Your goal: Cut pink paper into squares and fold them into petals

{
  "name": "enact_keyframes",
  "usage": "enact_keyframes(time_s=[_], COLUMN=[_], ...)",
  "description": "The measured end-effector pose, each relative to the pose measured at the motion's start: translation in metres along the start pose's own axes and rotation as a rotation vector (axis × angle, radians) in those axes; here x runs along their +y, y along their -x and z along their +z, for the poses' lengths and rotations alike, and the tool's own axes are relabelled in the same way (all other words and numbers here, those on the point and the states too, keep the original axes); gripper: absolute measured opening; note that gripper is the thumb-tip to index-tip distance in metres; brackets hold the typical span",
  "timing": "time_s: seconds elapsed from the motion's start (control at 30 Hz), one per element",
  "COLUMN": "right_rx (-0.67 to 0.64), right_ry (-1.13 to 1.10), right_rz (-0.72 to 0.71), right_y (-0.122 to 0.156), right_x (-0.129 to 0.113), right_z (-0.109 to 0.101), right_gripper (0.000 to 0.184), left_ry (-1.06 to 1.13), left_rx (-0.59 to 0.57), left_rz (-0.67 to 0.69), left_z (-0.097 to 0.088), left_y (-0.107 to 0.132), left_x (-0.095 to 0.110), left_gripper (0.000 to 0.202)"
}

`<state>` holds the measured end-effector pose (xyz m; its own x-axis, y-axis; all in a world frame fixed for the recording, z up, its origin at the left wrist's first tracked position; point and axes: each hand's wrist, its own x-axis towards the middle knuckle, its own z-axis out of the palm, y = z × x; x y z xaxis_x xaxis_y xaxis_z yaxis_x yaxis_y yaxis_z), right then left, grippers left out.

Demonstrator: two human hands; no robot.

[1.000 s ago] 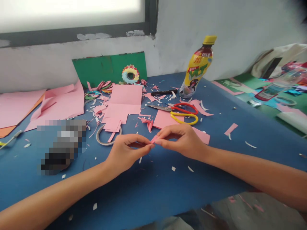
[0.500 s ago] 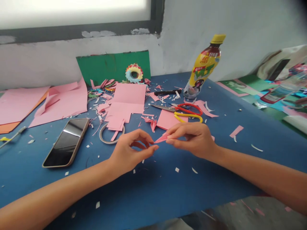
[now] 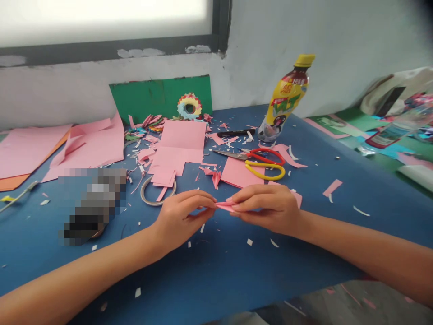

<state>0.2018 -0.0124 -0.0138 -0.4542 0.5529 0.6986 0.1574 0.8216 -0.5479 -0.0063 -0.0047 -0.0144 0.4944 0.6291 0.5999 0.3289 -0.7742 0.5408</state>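
Note:
My left hand (image 3: 181,219) and my right hand (image 3: 267,207) meet over the blue table (image 3: 216,266), both pinching a small folded pink paper piece (image 3: 223,206) between fingertips. The piece lies nearly flat between the two hands, just above the tabletop. Behind the hands lie a pink square sheet (image 3: 238,172) and a cut pink sheet (image 3: 177,151).
Red-and-yellow scissors (image 3: 260,160), a black marker (image 3: 236,132) and a yellow-labelled bottle (image 3: 287,97) stand behind my right hand. A tape ring (image 3: 152,189) and a blurred phone (image 3: 93,203) lie left. Pink sheets (image 3: 84,144), a green board (image 3: 158,97), a colourful paper ring (image 3: 189,106) and scraps are about.
The pink piece has been turned from pointing up-left to lying flat, and my left fingers have closed onto its end again. Both hands shifted slightly lower.

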Motion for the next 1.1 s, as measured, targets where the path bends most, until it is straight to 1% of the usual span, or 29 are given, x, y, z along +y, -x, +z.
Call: enact_keyframes(time_s=[0.2, 0.27, 0.33, 0.37, 0.43, 0.5, 0.57, 0.6, 0.67, 0.77, 0.9, 1.0, 1.1], right_rx=[0.014, 0.029, 0.041, 0.042, 0.046, 0.057, 0.064, 0.066, 0.065, 0.060, 0.048, 0.039, 0.028], right_ry=[0.060, 0.083, 0.072, 0.052, 0.006, -0.030, -0.063, -0.078, -0.102, -0.101, -0.059, -0.029, -0.026], right_rz=[0.010, 0.046, 0.090, 0.113, 0.172, 0.245, 0.308, 0.323, 0.322, 0.259, 0.153, 0.114, 0.083], right_y=[0.001, 0.001, 0.001, 0.001, 0.000, 0.000, -0.001, -0.001, 0.000, 0.001, 0.002, 0.002, 0.002], right_x=[0.001, 0.002, 0.002, 0.002, 0.002, 0.002, 0.002, 0.002, 0.002, 0.003, 0.003, 0.003, 0.003], right_z=[0.003, 0.005, 0.007, 0.008, 0.009, 0.009, 0.010, 0.010, 0.010, 0.010, 0.007, 0.004, 0.003], right_gripper=[0.013, 0.010, 0.007, 0.006, 0.004, 0.006, 0.010, 0.011, 0.013, 0.012, 0.009, 0.007, 0.006], left_ry=[-0.058, -0.043, 0.004, 0.050, 0.160, 0.261, 0.348, 0.395, 0.494, 0.547, 0.481, 0.439, 0.436], left_rx=[0.030, 0.024, 0.009, -0.003, -0.052, -0.134, -0.237, -0.282, -0.340, -0.358, -0.365, -0.312, -0.258], left_rz=[0.028, 0.014, -0.035, -0.083, -0.233, -0.425, -0.598, -0.664, -0.746, -0.765, -0.715, -0.684, -0.663], left_z=[0.000, 0.001, 0.001, 0.002, 0.002, 0.003, 0.003, 0.004, 0.003, 0.001, -0.001, -0.001, 0.001], left_y=[0.000, 0.000, 0.000, -0.001, -0.002, -0.003, -0.005, -0.006, -0.007, -0.008, -0.009, -0.009, -0.007], left_x=[-0.003, -0.003, -0.002, -0.001, 0.000, 0.001, 0.001, 0.001, 0.000, -0.001, 0.000, 0.001, 0.001], left_gripper=[0.007, 0.007, 0.007, 0.007, 0.006, 0.003, 0.007, 0.011, 0.017, 0.019, 0.020, 0.022, 0.028])
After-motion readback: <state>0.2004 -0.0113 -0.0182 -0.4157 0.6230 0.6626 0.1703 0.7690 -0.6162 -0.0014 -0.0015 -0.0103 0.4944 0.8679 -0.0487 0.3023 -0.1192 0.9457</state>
